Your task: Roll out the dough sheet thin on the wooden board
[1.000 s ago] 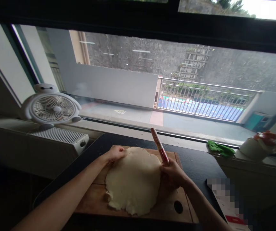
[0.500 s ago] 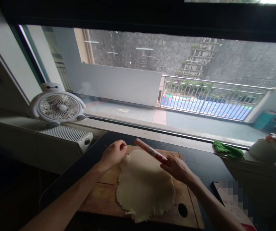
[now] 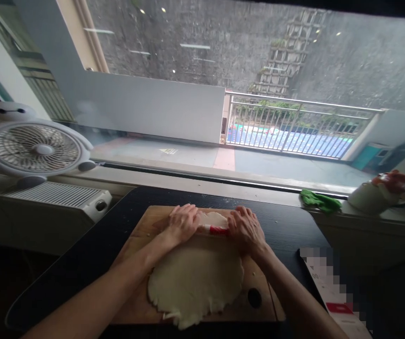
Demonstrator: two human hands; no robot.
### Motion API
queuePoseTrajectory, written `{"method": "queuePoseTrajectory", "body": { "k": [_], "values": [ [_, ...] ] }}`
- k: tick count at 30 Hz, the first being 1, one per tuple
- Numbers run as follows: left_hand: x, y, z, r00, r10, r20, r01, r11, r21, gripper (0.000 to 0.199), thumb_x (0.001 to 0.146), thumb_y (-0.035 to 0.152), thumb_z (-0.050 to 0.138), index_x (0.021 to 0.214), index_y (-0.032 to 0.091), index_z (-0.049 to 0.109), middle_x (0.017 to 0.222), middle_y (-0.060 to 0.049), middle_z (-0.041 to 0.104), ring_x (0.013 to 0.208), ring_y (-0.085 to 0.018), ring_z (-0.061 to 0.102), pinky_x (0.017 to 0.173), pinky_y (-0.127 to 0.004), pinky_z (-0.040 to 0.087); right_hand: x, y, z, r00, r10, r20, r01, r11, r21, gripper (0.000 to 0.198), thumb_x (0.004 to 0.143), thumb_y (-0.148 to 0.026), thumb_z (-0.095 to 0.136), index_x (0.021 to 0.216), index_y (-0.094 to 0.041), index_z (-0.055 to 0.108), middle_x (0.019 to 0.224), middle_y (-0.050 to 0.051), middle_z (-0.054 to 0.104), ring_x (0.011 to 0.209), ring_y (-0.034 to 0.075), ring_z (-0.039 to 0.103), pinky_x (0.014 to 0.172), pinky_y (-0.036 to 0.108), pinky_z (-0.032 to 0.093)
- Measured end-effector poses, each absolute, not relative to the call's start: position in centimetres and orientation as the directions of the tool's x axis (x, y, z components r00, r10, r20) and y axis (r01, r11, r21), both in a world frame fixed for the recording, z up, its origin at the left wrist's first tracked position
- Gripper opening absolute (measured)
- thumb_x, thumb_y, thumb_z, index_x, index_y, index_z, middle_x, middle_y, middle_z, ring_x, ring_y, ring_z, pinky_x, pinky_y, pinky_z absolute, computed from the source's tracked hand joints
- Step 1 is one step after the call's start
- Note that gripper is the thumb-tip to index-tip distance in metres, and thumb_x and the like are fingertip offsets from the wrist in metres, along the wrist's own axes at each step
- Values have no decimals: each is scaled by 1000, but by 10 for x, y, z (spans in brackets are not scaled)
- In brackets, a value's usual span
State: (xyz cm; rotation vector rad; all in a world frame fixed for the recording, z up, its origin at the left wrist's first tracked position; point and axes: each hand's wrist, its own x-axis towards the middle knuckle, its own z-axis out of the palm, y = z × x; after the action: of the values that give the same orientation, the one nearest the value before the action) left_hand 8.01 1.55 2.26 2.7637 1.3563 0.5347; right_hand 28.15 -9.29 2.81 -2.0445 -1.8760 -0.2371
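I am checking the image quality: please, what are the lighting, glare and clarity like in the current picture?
Head view: bright window with pale streaks, probably reflections; head view: dough in dimmer light; head view: blocky pixels over part of the flat object at lower right.

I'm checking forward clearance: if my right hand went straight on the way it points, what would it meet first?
Beyond a strip of the flat black tabletop, your right hand would probably meet the long, pale windowsill first; depth is unclear, so it might pass above it.
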Motion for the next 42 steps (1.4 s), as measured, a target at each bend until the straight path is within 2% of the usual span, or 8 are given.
{"method": "queuePoseTrajectory", "body": {
  "k": [5, 9, 12, 19, 27, 34, 39, 42],
  "values": [
    [50, -13, 11, 675, 659, 332, 672, -735, 92, 50, 89, 39, 33, 133, 17, 44, 140, -10, 42, 131, -24, 34, 111, -41, 18, 272, -117, 8, 31, 924, 381, 990, 24, -139, 41, 92, -43, 33, 120, -20, 51, 126, 9, 48, 126, 24, 29, 103, 39, 24],
    [83, 28, 20, 562, 798, 220, 790, -596, 145, 48, 90, 40, 31, 126, 17, 51, 137, -12, 45, 130, -25, 35, 108, -46, 21, 288, -70, 27, 133, 936, 326, 979, -72, -193, 36, 93, -39, 31, 103, -20, 60, 120, 10, 51, 119, 24, 37, 99, 41, 28],
    [102, 55, 29, 527, 843, 107, 822, -538, 188, 44, 89, 40, 32, 123, 20, 54, 135, -9, 48, 129, -24, 37, 106, -48, 24, 296, -46, 37, 173, 938, 301, 971, -110, -214, 35, 93, -35, 31, 104, -18, 60, 119, 11, 52, 114, 22, 42, 94, 39, 33],
    [65, 14, 15, 726, 628, 282, 626, -772, 108, 49, 88, 42, 34, 131, 21, 47, 137, -7, 47, 131, -23, 33, 111, -43, 13, 275, -93, 16, 94, 910, 403, 986, -31, -162, 33, 92, -33, 33, 110, -20, 57, 129, 9, 45, 131, 25, 23, 105, 41, 22],
    [118, 78, 28, 468, 840, 274, 842, -518, 151, 42, 91, 39, 27, 100, 24, 66, 123, -5, 59, 127, -24, 39, 105, -47, 20, 302, -19, 36, 278, 918, 284, 944, -206, -258, 33, 89, -31, 36, 107, -15, 58, 117, 13, 51, 110, 25, 43, 90, 38, 36],
    [72, 27, 7, 541, 792, 283, 809, -582, 82, 50, 88, 48, 33, 121, 19, 56, 134, -10, 49, 132, -27, 30, 107, -45, 19, 272, -77, 19, 123, 913, 388, 983, -58, -174, 34, 92, -36, 33, 109, -21, 57, 131, 9, 43, 131, 25, 21, 105, 42, 19],
    [100, 70, 20, 451, 886, 105, 878, -462, 125, 45, 90, 45, 26, 110, 24, 61, 130, -5, 54, 130, -25, 33, 105, -52, 19, 297, -13, 32, 278, 918, 284, 943, -204, -264, 35, 88, -34, 37, 113, -17, 56, 122, 12, 49, 119, 25, 36, 96, 39, 31],
    [111, 87, 28, 486, 872, 63, 863, -490, 122, 45, 90, 44, 25, 111, 25, 60, 132, -3, 52, 132, -24, 31, 105, -52, 20, 302, 0, 36, 318, 911, 264, 930, -246, -274, 36, 89, -33, 35, 111, -15, 57, 118, 13, 50, 113, 25, 41, 91, 39, 35]
  ]
}}
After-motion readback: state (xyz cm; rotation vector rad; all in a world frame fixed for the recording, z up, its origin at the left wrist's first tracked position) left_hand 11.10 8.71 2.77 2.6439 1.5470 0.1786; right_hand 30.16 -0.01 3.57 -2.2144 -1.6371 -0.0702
